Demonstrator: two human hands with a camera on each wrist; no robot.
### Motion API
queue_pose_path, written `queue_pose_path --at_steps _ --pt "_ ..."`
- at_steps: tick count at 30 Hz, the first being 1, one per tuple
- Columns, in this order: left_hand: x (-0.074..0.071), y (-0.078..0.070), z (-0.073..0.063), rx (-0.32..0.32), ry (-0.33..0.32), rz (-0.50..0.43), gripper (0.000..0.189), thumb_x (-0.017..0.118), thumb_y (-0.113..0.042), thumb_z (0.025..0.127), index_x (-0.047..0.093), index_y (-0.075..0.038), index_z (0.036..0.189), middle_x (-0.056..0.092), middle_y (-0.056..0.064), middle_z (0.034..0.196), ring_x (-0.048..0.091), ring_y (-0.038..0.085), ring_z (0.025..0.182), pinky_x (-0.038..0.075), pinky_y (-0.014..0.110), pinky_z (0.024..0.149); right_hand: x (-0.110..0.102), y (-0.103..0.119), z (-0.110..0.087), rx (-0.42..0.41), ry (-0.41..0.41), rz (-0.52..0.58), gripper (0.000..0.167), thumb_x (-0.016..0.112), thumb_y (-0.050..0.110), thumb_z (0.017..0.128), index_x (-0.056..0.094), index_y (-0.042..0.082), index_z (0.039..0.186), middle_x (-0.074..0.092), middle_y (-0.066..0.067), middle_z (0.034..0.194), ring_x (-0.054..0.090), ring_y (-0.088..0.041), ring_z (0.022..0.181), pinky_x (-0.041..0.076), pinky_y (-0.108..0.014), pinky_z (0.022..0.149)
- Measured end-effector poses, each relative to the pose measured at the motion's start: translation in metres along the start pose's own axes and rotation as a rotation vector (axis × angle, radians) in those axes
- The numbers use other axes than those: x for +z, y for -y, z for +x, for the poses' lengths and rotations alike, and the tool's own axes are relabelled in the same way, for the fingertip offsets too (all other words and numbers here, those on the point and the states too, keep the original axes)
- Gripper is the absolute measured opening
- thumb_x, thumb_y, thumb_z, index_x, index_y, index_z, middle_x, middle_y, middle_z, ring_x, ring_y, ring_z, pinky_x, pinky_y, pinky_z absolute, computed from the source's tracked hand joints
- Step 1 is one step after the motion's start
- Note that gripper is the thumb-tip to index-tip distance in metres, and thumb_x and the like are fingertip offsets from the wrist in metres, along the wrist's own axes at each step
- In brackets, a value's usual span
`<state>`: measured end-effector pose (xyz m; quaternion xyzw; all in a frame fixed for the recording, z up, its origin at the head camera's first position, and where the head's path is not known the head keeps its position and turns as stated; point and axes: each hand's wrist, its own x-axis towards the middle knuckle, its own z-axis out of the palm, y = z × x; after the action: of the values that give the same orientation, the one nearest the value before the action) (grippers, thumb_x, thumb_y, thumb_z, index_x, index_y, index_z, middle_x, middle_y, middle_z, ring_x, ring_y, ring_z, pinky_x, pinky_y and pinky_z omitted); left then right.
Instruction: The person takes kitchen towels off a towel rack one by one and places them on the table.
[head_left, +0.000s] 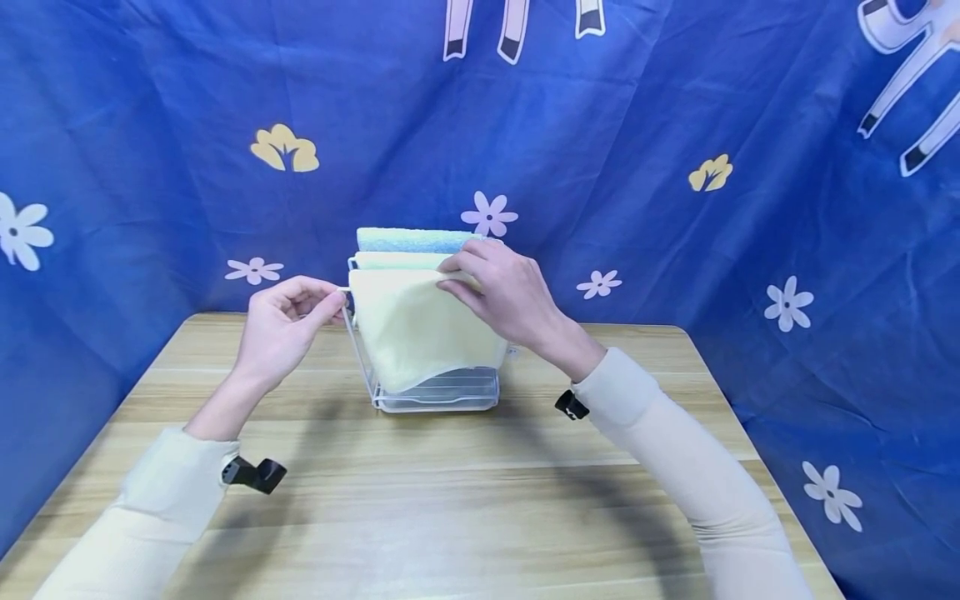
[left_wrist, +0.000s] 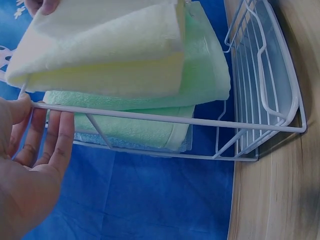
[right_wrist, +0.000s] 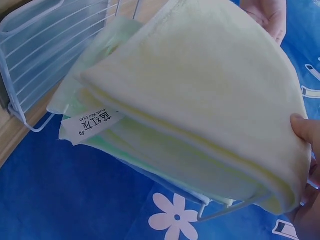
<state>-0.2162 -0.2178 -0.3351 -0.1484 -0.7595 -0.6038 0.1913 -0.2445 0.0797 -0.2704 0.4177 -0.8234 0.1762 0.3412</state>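
I have my right hand pinching the top of the yellow towel — draped over the front of the white rack on the counter — and my left hand gripping the rack's upper frame; a green towel and blue towel hang behind.

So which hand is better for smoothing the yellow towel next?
Probably the right hand: it pinches the yellow towel near the top. The left hand holds the side of the rack, so it seems better placed for steadying that.
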Motion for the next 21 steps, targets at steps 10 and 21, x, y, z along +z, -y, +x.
queue_pose_path --at_steps 10,21 --pt "0.0 -0.001 0.0 -0.023 0.005 0.015 0.005 0.071 -0.006 0.1 0.075 -0.005 0.102 0.077 -0.015 0.085 0.074 -0.001 0.073 0.059 0.012 0.07 -0.01 -0.002 0.002 0.033 -0.039 0.003 0.014 0.079 0.026 0.096 0.08 0.014 0.104 0.073 0.0 0.09 0.065 -0.016 0.076 0.058 -0.03 0.063" --pt "-0.001 -0.001 -0.001 -0.002 0.009 0.001 0.006 0.071 -0.005 0.1 0.076 -0.007 0.101 0.077 -0.016 0.085 0.073 -0.001 0.073 0.059 0.013 0.07 -0.03 -0.007 0.007 0.092 -0.036 0.048 0.015 0.079 0.025 0.096 0.079 0.012 0.104 0.073 -0.004 0.094 0.066 -0.019 0.078 0.057 -0.034 0.066"
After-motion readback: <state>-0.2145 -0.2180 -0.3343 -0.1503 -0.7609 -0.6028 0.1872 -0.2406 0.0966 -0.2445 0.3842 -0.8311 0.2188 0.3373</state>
